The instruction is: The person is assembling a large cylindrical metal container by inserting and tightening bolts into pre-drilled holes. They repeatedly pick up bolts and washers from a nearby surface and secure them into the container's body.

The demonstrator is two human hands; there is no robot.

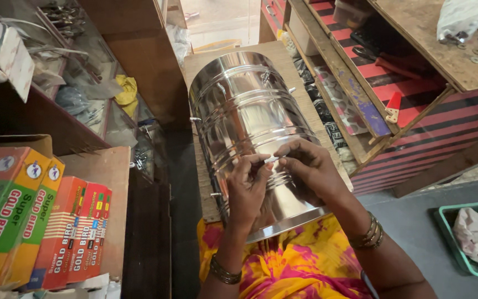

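A large shiny steel drum point(244, 111) lies on its side on a wooden board point(283, 61), its near rim resting against my lap in yellow and pink cloth. My left hand point(248, 185) and my right hand point(308, 166) meet on top of the drum's near part. Between their fingertips they pinch a small white strip point(272, 159), a sticker or tag, against the metal. Both wrists carry bangles.
Coloured cardboard boxes point(40, 221) stand on a wooden shelf at left, beside glass shelves with small hardware. At right is a red-and-black striped counter point(438, 116) with washers on top. A green bin point(468, 232) with crumpled paper sits on the floor at right.
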